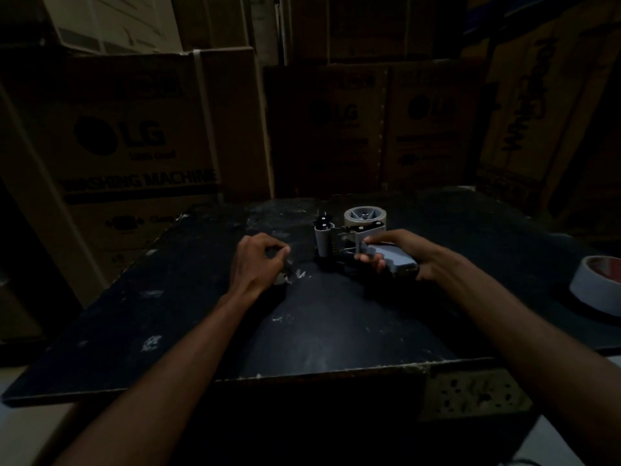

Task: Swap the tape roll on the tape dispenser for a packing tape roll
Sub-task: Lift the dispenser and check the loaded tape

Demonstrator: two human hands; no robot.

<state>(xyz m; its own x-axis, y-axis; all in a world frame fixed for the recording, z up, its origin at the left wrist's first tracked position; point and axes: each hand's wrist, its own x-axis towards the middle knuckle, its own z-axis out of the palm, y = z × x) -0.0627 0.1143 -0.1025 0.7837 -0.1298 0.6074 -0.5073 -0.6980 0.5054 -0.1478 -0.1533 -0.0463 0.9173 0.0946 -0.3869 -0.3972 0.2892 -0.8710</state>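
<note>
At the middle of the dark table [208, 331], the tape dispenser [349, 242] lies on its side, and everything else sits around it. The right hand [400, 255] is wrapped around the grey handle, fingers curled under and thumb along the top, pinning the dispenser to the tabletop. Just left of the dispenser, the left hand [260, 260] rests on the table with its fingers curled in; whether it pinches anything I cannot tell in this dim light. The mounted tape roll [364, 215] sits on the hub at the far end of the dispenser, open core facing up. Well to the right of the dispenser, near the table's edge, lies a second roll [596, 285], pale with a reddish core, likely the packing tape. The mounted roll looks light and rigid, a stiff ring; I would take it by the outer rim and pull straight off the hub. Its edges may be tacky, and the serrated blade near the roller at the dispenser's front deserves wide berth. Cardboard boxes [134, 139] stand behind.
</note>
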